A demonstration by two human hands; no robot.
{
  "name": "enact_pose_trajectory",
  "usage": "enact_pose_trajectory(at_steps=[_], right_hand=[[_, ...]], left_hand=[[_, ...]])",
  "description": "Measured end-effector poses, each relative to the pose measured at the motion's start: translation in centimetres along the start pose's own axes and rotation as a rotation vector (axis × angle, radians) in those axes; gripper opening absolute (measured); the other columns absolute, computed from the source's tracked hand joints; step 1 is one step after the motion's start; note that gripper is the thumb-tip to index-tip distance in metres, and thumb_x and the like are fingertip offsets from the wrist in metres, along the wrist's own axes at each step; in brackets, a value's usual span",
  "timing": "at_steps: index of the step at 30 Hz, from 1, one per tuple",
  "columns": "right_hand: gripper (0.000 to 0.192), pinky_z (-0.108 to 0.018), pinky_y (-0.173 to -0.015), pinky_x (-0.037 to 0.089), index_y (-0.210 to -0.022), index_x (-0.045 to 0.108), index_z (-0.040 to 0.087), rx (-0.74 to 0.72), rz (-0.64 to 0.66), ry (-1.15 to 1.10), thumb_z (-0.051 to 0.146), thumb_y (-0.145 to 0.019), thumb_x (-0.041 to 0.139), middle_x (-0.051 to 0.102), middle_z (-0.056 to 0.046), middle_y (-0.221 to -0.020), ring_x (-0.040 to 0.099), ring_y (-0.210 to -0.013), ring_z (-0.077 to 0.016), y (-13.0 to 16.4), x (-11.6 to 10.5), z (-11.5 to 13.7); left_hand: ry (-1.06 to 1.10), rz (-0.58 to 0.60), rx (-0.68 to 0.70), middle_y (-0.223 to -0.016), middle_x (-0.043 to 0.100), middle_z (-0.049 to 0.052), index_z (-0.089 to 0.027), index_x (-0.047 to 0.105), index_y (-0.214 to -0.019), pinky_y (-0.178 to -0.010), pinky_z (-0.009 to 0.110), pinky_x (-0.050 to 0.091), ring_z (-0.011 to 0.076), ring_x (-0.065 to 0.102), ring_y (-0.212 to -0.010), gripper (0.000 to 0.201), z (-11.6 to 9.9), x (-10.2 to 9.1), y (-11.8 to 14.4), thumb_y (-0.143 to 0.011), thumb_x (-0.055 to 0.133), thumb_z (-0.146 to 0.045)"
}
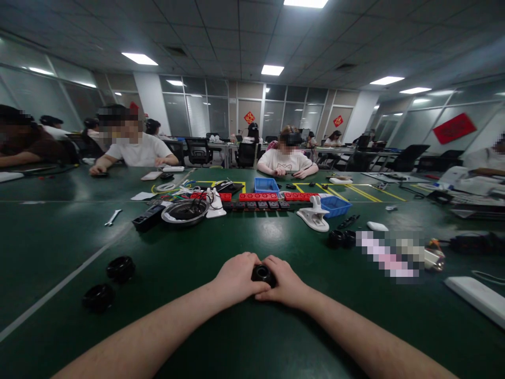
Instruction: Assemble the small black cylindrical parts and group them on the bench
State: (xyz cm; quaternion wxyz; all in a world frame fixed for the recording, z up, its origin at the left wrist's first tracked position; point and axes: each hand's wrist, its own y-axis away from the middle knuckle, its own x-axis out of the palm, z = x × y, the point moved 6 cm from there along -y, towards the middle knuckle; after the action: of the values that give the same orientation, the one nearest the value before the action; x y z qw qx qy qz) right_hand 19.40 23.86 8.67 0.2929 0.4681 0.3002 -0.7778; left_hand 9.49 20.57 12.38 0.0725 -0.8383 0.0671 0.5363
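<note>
On a dark green work table (165,316) in a busy office, left hand (236,279) and right hand (286,287) clamp one small black round plastic part (262,273) between them, steadying it, two similar black round parts (110,284) lying well to its left.

an open-plan office used as an assembly workroom: glass partition walls (205,113), ceiling light panels (272,69), black office chairs (198,151), people seated at long green benches (59,231) strewn with parts.
</note>
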Motion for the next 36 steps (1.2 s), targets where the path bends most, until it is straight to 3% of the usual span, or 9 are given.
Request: enact_pose_trajectory(at_steps=[5, 11, 18, 27, 32, 36], right_hand=[[0.047, -0.030, -0.077, 0.034, -0.096, 0.054, 0.020, -0.148, 0.218, -0.214, 0.044, -0.057, 0.066, 0.051, -0.002, -0.092, 0.045, -0.087, -0.0190, 0.0, -0.4, -0.2], [0.048, -0.031, -0.081, 0.033, -0.103, 0.053, 0.022, -0.192, 0.294, -0.297, 0.038, -0.060, 0.066, 0.050, -0.002, -0.097, 0.043, -0.091, -0.0195, -0.2, -0.6, -0.4], [0.042, -0.028, -0.075, 0.034, -0.093, 0.057, 0.018, -0.176, 0.252, -0.304, 0.037, -0.057, 0.069, 0.053, -0.001, -0.088, 0.045, -0.085, -0.0182, -0.4, -0.3, -0.8], [0.044, -0.022, -0.054, 0.030, -0.069, 0.049, 0.016, 0.075, 0.081, -0.061, 0.048, -0.046, 0.069, 0.048, 0.001, -0.070, 0.043, -0.065, -0.0139, -0.1, 0.2, -1.0], [0.040, -0.027, -0.059, 0.030, -0.070, 0.049, 0.016, 0.134, -0.036, 0.171, 0.054, -0.059, 0.057, 0.051, -0.003, -0.071, 0.046, -0.069, -0.0175, 0.2, 0.4, 0.0], [0.050, -0.030, -0.065, 0.032, -0.082, 0.050, 0.016, 0.089, -0.038, 0.127, 0.059, -0.057, 0.056, 0.051, -0.005, -0.081, 0.046, -0.077, -0.0198, 0.3, 0.1, 0.3]], left_hand=[[0.100, 0.177, 0.191, -0.087, 0.052, 0.001, -0.021, 0.054, -0.091, -0.061, 0.023, 0.037, 0.0165, 0.050, -0.079, 0.041, -0.2, -0.1, -0.2, -0.059, 0.062, -0.045], [0.145, 0.215, 0.253, -0.085, 0.051, 0.000, -0.021, 0.054, -0.092, -0.061, 0.022, 0.036, 0.0154, 0.048, -0.076, 0.041, -0.2, 0.0, -0.3, -0.060, 0.063, -0.045], [0.144, 0.219, 0.190, -0.088, 0.052, 0.001, -0.021, 0.054, -0.093, -0.062, 0.023, 0.037, 0.0167, 0.049, -0.079, 0.042, -0.5, -0.1, -0.1, -0.059, 0.062, -0.046], [-0.001, 0.071, -0.003, -0.087, 0.053, 0.003, -0.020, 0.053, -0.087, -0.064, 0.027, 0.039, 0.0203, 0.051, -0.081, 0.042, -0.8, 0.0, 0.4, -0.056, 0.063, -0.046], [-0.130, -0.038, -0.068, -0.084, 0.054, 0.005, -0.018, 0.052, -0.083, -0.065, 0.030, 0.039, 0.0212, 0.052, -0.078, 0.037, -1.0, 0.0, 0.6, -0.060, 0.060, -0.045], [-0.080, -0.033, -0.021, -0.084, 0.054, 0.004, -0.018, 0.052, -0.084, -0.064, 0.029, 0.039, 0.0206, 0.051, -0.078, 0.038, -0.5, 0.0, 0.2, -0.060, 0.060, -0.046]])
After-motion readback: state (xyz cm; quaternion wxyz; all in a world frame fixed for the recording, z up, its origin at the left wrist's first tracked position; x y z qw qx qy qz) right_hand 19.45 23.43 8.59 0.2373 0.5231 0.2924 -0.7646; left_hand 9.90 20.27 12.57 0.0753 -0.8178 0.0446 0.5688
